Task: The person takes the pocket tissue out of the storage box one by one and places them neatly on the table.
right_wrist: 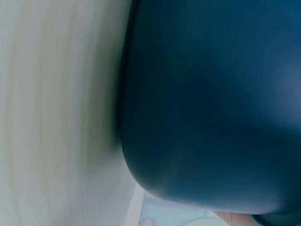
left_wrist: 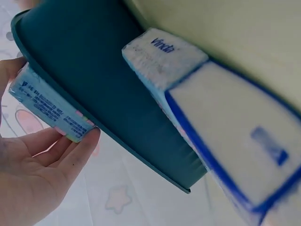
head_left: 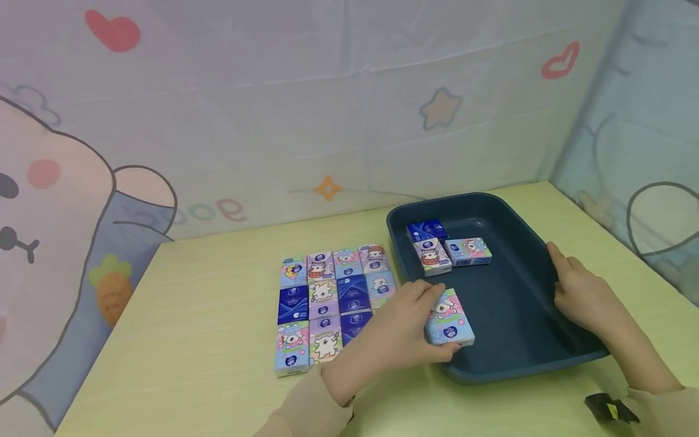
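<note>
My left hand (head_left: 401,328) grips a light-blue tissue pack (head_left: 450,318) with a cartoon print, held over the near left side of a dark blue-green tray (head_left: 524,340). In the left wrist view its fingers and thumb span the two ends of that pack (left_wrist: 51,106), close by the tray's rim. My right hand (head_left: 587,297) holds the tray's right rim. Inside the tray, toward its far left, lie a dark blue pack (head_left: 426,230), a purple pack (head_left: 433,257) and a pink-and-blue pack (head_left: 468,251).
Left of the tray, several tissue packs (head_left: 324,298) stand in tight rows on the pale yellow-green table (head_left: 207,328). My left forearm partly covers the nearest ones. A printed cloth (head_left: 262,121) hangs behind. A small black item (head_left: 610,408) is by the right sleeve.
</note>
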`<state>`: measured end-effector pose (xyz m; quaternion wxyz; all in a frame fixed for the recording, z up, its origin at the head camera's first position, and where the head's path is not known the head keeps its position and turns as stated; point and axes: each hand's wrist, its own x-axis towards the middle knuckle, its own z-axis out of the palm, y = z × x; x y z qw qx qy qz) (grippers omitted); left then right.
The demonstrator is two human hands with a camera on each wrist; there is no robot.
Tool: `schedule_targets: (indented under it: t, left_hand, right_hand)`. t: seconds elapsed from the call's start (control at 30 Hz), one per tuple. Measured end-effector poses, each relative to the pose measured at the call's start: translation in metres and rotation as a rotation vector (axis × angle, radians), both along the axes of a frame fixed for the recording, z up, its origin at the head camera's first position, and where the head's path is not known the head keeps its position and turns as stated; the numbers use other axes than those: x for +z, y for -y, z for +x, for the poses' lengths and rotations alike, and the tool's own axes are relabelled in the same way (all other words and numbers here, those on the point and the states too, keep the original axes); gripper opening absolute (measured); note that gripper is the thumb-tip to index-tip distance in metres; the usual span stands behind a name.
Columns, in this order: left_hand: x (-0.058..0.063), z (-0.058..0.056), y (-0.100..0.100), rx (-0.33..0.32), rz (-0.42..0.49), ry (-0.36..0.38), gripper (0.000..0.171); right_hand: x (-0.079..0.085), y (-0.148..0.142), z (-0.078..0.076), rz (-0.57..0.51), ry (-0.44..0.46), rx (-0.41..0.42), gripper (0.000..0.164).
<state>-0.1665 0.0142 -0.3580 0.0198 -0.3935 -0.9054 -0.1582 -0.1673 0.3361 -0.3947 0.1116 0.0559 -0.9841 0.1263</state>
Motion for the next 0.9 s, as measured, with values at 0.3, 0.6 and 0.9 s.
schedule_targets:
  t: [0.3, 0.6, 0.9]
  left_hand:
    - [-0.001, 0.006, 0.01, 0.018, 0.019, 0.005, 0.084]
    - [-0.004, 0.016, 0.02, 0.024, 0.04, 0.042, 0.085]
    - [-0.007, 0.025, 0.027, 0.071, 0.03, 0.134, 0.087]
  right_hand:
    - [-0.001, 0.001, 0.0, 0.004, -0.026, 0.001, 0.067]
    - [0.001, 0.003, -0.002, 0.0, -0.005, -0.003, 0.066]
    - [0.0, 0.0, 0.0, 0.003, -0.002, -0.004, 0.066]
